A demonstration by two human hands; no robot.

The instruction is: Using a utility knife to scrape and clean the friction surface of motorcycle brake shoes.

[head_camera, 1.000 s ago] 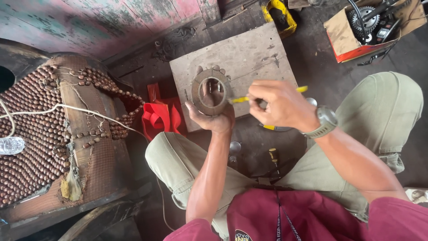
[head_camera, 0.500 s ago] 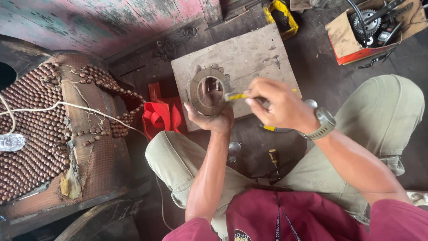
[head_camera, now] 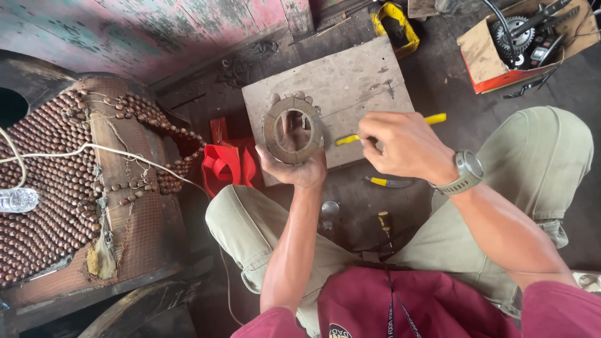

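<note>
My left hand (head_camera: 295, 164) holds up a worn round metal ring plate (head_camera: 292, 130) with a wide hole, fingers wrapped behind it. To its right, my right hand (head_camera: 405, 145), with a wristwatch, grips a thin yellow-handled tool (head_camera: 346, 139) whose near tip points at the ring's right side, a short way off it. Both hands hover over a grey wooden board (head_camera: 338, 87) on the floor, between my knees in khaki trousers.
A beaded seat cover (head_camera: 56, 181) lies on a wooden frame at the left, with a red cloth (head_camera: 226, 164) beside it. A cardboard box of metal parts (head_camera: 519, 37) sits at the top right. Small tools (head_camera: 387, 182) lie on the dark floor.
The ring has turned more flat toward me. My right hand drew the yellow tool back to the right, out of the ring's hole.
</note>
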